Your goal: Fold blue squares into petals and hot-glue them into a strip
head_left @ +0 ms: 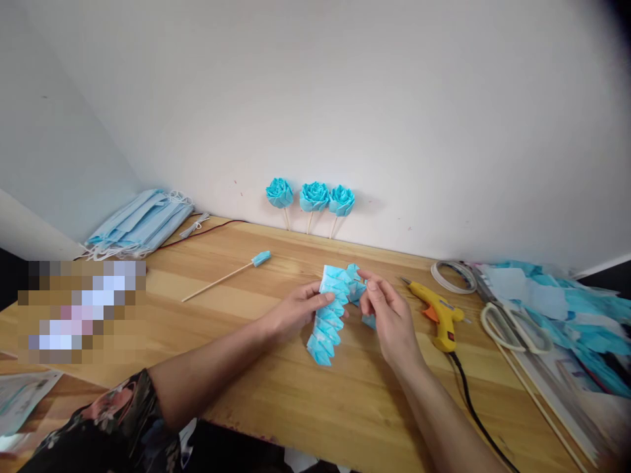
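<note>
A long blue strip folded into pointed pleats [329, 328] hangs above the front middle of the table, its zigzag edge facing right. My left hand [302, 306] pinches the strip near its upper part, thumb on top. My right hand [387, 309] is closed at the strip's right-hand portion, thumb and fingers together on the blue material; part of it is hidden behind the fingers. Left of the hands lies a thin wooden stick with a small blue bud [261, 258] at its tip.
Three blue flowers on sticks [314, 197] lean against the wall. Right of my hands lie a yellow glue gun [445, 320] with a black cord, white-handled scissors [515, 330], a white coil [453, 276] and blue scraps [591, 309]. Folded face masks [140, 223] are stacked at back left.
</note>
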